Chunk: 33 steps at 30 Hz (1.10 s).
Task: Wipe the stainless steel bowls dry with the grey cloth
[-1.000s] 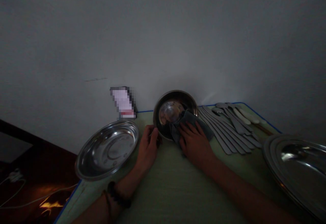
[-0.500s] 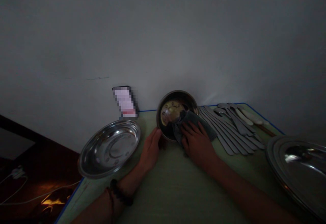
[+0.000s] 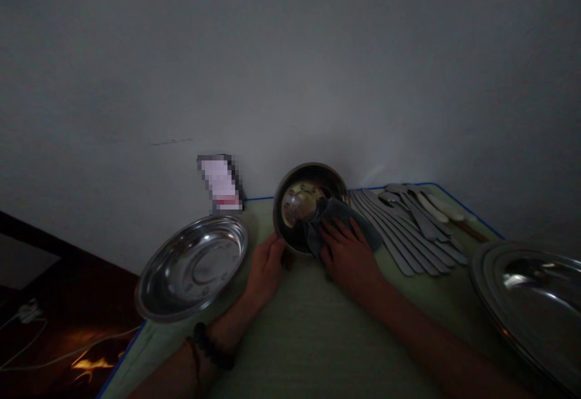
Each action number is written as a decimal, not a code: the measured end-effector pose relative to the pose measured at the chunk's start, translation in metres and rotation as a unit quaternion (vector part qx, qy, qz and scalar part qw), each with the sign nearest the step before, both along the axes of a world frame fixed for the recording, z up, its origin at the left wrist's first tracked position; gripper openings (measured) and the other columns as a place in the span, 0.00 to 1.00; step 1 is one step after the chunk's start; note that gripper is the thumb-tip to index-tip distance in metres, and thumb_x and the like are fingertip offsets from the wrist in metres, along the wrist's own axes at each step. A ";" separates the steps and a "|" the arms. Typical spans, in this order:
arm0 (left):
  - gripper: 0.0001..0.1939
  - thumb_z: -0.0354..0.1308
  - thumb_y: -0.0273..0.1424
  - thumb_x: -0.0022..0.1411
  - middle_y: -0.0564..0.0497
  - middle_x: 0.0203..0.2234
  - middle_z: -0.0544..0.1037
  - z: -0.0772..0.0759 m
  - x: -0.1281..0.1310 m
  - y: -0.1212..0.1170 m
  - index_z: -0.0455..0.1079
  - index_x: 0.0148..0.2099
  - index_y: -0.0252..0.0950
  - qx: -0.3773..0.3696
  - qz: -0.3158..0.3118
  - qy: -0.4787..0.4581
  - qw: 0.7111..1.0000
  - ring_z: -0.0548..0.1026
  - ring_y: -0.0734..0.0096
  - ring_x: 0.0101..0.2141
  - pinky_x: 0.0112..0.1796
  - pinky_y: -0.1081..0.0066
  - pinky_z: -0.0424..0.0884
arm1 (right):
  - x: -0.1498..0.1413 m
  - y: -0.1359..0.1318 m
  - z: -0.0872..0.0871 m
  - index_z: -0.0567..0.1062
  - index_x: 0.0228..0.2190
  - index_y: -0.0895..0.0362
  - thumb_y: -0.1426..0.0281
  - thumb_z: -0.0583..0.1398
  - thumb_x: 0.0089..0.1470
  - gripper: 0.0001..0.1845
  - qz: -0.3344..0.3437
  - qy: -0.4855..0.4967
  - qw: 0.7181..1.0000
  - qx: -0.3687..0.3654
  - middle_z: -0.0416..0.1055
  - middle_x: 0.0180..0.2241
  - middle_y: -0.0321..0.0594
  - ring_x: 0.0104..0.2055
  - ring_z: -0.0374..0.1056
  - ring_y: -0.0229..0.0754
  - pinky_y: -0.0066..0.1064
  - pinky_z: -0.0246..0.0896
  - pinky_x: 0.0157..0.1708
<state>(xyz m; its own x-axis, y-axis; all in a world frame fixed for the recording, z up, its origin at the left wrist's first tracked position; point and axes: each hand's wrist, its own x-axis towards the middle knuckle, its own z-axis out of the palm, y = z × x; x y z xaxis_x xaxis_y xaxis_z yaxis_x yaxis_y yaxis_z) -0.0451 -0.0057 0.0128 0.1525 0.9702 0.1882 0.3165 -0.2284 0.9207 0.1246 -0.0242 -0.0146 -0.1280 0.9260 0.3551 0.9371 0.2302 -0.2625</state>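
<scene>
A round metal bowl (image 3: 293, 172) stands tilted up on its edge near the wall, its shiny inside facing me. My left hand (image 3: 265, 266) grips the bowl's lower left rim, with some fingers hidden behind it. A dark grey-green cloth (image 3: 363, 223) lies over the bowl's right rim and partly inside it. On that cloth rests my right hand (image 3: 347, 253), its fingers closed over the fabric and pressing it to the rim. Right beside the cloth, several metal knives or flat-handled utensils (image 3: 408, 244) lie fanned out.
A shallow metal dish (image 3: 190, 272) sits at the table's left edge, and larger metal plates (image 3: 535, 308) at the right. A phone (image 3: 222, 181) leans on the wall (image 3: 290, 72). Spoons (image 3: 420, 211) lie at the back right of the green table (image 3: 318, 338). A white cable (image 3: 68, 353) runs along the floor.
The view has shifted slightly, so most things sit a little further left. Both hands keep their places on the bowl and cloth.
</scene>
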 end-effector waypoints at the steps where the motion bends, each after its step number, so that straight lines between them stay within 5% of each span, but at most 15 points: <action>1: 0.14 0.44 0.37 0.59 0.56 0.15 0.66 0.000 0.000 0.000 0.62 0.24 0.38 0.001 -0.001 0.000 1.000 0.65 0.72 0.19 0.23 0.71 0.61 | 0.000 0.000 0.000 0.70 0.53 0.62 0.69 0.49 0.59 0.23 0.001 0.000 1.000 0.000 0.64 0.58 0.42 0.63 0.54 0.49 0.48 0.35 0.64; 10: 0.19 0.45 0.40 0.62 0.55 0.15 0.68 0.001 0.001 0.001 0.62 0.22 0.39 0.021 0.029 0.069 0.997 0.67 0.70 0.20 0.25 0.70 0.63 | 0.000 0.000 -0.001 0.68 0.55 0.62 0.69 0.48 0.59 0.24 0.000 -0.006 1.000 0.002 0.62 0.59 0.44 0.64 0.52 0.50 0.49 0.34 0.64; 17: 0.15 0.49 0.38 0.62 0.47 0.28 0.79 -0.006 0.004 0.002 0.72 0.30 0.37 0.020 -0.063 0.155 0.986 0.75 0.62 0.32 0.37 0.66 0.68 | 0.000 0.001 -0.005 0.66 0.56 0.64 0.70 0.45 0.61 0.25 0.034 -0.002 0.999 0.001 0.60 0.60 0.45 0.64 0.52 0.47 0.49 0.33 0.65; 24: 0.12 0.49 0.39 0.63 0.55 0.23 0.70 0.001 0.005 -0.001 0.63 0.30 0.39 0.041 0.063 0.085 0.994 0.69 0.69 0.27 0.31 0.70 0.66 | -0.002 0.000 -0.001 0.66 0.56 0.62 0.69 0.45 0.62 0.24 0.027 0.008 1.000 -0.012 0.61 0.60 0.44 0.63 0.53 0.47 0.48 0.34 0.65; 30: 0.10 0.54 0.38 0.58 0.49 0.30 0.76 -0.007 0.003 0.005 0.68 0.35 0.37 0.014 -0.031 0.110 0.993 0.73 0.64 0.33 0.36 0.65 0.69 | -0.001 0.001 -0.002 0.67 0.55 0.64 0.70 0.46 0.61 0.25 0.028 0.001 1.000 -0.007 0.62 0.59 0.45 0.63 0.53 0.48 0.48 0.32 0.65; 33: 0.11 0.53 0.39 0.58 0.49 0.30 0.76 -0.007 0.005 0.005 0.68 0.34 0.37 0.013 -0.019 0.109 0.994 0.73 0.63 0.33 0.36 0.64 0.69 | -0.002 0.002 -0.003 0.66 0.56 0.63 0.69 0.45 0.62 0.25 0.029 0.010 0.999 -0.007 0.62 0.59 0.44 0.63 0.53 0.47 0.48 0.33 0.65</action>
